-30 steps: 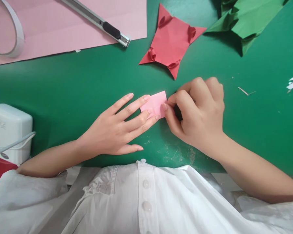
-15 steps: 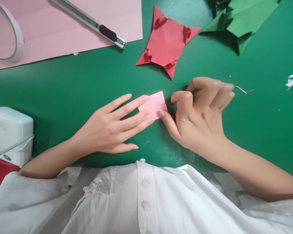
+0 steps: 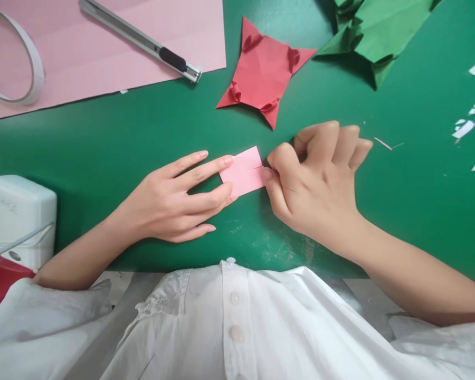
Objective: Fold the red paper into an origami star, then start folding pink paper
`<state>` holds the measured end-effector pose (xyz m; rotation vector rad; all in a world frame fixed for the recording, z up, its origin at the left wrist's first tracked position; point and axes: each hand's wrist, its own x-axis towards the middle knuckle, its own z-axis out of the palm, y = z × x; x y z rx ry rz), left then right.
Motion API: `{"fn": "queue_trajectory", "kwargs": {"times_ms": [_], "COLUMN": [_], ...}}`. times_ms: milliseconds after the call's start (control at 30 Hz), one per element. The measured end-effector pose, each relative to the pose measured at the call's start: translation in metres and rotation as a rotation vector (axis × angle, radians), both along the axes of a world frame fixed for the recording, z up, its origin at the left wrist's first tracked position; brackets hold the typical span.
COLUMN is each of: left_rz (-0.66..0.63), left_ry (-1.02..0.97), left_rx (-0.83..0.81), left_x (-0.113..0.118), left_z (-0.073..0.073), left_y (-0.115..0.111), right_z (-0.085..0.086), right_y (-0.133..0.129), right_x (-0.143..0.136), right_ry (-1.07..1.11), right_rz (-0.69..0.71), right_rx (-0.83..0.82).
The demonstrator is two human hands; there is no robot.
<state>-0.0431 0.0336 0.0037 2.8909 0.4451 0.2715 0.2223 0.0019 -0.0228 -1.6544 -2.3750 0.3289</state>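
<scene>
A small pink piece of paper (image 3: 243, 170) with a slit or fold line running in from its right edge lies on the green table between my hands. My left hand (image 3: 178, 192) rests with spread fingers, the fingertips touching the paper's left side. Thumb and forefinger of my right hand (image 3: 314, 171) are pinched together at the paper's right edge, close to the slit. The other right fingers are curled in. Beyond the paper lies a red folded paper star (image 3: 263, 71) with curled corners.
A larger pink sheet (image 3: 63, 58) lies at the back left, bearing a box cutter (image 3: 142, 42) and a white paper ring (image 3: 34, 79). A green folded paper piece (image 3: 388, 31) sits back right, near white paper scraps (image 3: 465, 129). A white box-shaped device (image 3: 24, 211) with a cable stands left.
My right thumb has moved from lying on the paper's lower right corner to a pinch with the forefinger at its right edge. The view has shifted slightly.
</scene>
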Motion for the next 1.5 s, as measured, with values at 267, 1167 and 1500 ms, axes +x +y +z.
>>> {"fn": "queue_trajectory", "kwargs": {"times_ms": [267, 1167, 1500], "left_rz": [0.006, -0.067, 0.292], "left_ry": [0.006, -0.198, -0.416], "left_rx": [-0.06, 0.141, -0.128], "left_x": [-0.001, -0.003, 0.005], "left_z": [0.005, -0.004, -0.012], "left_y": [-0.001, 0.008, 0.003], "right_z": [0.003, -0.002, 0.006], "right_y": [0.006, 0.008, 0.012], "right_x": [-0.002, -0.002, 0.005], "right_ry": [0.004, -0.01, 0.493], "right_rz": [0.007, 0.157, 0.351], "right_rx": [0.032, 0.093, 0.298]}}
